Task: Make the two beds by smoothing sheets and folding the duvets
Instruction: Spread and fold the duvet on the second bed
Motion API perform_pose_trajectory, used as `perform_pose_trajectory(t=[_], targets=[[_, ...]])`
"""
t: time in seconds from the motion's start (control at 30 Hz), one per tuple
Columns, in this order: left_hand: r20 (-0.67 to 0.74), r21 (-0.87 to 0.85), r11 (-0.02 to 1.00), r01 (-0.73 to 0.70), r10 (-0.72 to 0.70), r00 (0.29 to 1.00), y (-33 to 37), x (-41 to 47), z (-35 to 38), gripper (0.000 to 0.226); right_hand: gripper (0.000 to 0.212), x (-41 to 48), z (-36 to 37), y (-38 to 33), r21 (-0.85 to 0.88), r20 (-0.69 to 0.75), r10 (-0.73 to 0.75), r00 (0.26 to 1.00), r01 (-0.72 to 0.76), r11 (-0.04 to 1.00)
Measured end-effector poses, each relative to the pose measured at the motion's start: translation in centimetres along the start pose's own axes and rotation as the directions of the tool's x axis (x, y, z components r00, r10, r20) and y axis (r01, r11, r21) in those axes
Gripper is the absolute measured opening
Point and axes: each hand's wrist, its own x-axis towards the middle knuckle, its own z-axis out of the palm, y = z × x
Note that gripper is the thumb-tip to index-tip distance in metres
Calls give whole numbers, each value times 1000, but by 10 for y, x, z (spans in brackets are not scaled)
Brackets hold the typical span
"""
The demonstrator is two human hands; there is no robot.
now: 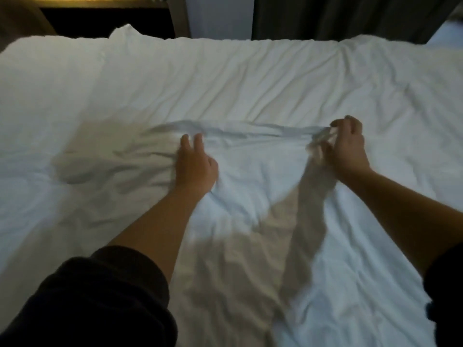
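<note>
A white duvet [250,78] covers the whole bed and is creased all over. A raised fold of it [250,127] runs between my two hands. My left hand [194,164] lies on the duvet at the fold's left end, two fingers straight, the others tucked into the cloth. My right hand [347,146] pinches the fold's right end between thumb and fingers and lifts it slightly; that spot is blurred. Both sleeves are dark and pushed up my forearms.
A white pillow [125,33] peeks over the far edge at the left. Behind the bed are a dark niche with warm light [100,13], a pale wall strip [220,16] and dark curtains [338,16].
</note>
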Motion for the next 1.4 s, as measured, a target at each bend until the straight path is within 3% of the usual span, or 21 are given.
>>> perform_pose_trajectory(t=[0.07,0.17,0.23,0.3,0.43,0.5,0.57,0.7,0.83,0.93,1.0,1.07,1.1,1.17,1.23,1.3,1.33,1.4], targets=[[223,173,983,-68,28,974,-11,-27,39,73,61,-33,34,9,-273,120,21,993,13,962],[270,301,932,-203,121,955,-40,-57,89,78,64,-84,79,35,-525,280,199,939,-23,851],[238,327,919,-220,146,960,-48,-56,107,76,64,-87,99,53,-497,362,258,896,-48,866],[210,338,915,-222,157,965,-51,-49,116,76,64,-72,106,65,-423,414,214,885,-21,906],[239,404,909,-99,-1,971,-21,-54,108,74,55,-50,76,81,-162,489,45,871,40,986],[224,361,929,-82,-1,975,12,-60,101,71,38,-40,41,98,-14,315,-12,949,18,1000],[183,335,932,-137,78,980,53,-63,103,62,30,-28,2,125,-23,114,24,993,-22,1000],[176,249,925,-288,250,952,169,-72,122,51,32,0,-63,217,-150,23,158,987,-153,977],[157,142,917,-372,350,924,293,-89,161,49,41,23,-113,323,-311,144,294,945,-239,920],[208,70,927,-369,348,914,365,-93,192,50,44,33,-130,385,-437,480,211,851,24,899],[357,96,939,-331,278,892,399,-95,215,57,48,39,-135,418,-417,566,194,801,76,906],[535,265,927,-266,89,840,412,-100,232,66,41,40,-132,443,-407,527,195,827,44,913],[544,351,904,-246,17,839,414,-105,236,66,36,41,-133,451,-420,493,179,851,53,906],[428,452,859,-242,29,903,417,-110,234,48,26,48,-141,462,-407,368,88,926,75,910],[270,409,892,-190,81,960,425,-103,231,30,19,69,-161,469,-309,136,45,990,-1,951],[85,239,966,-98,80,993,435,-88,227,32,17,104,-186,473,-157,-92,98,991,-112,981],[25,167,984,-66,63,998,440,-82,231,40,18,118,-195,476,-86,-144,121,982,-135,987],[126,202,978,-52,27,992,450,-85,247,65,28,125,-194,483,-115,-74,104,992,-112,987]])
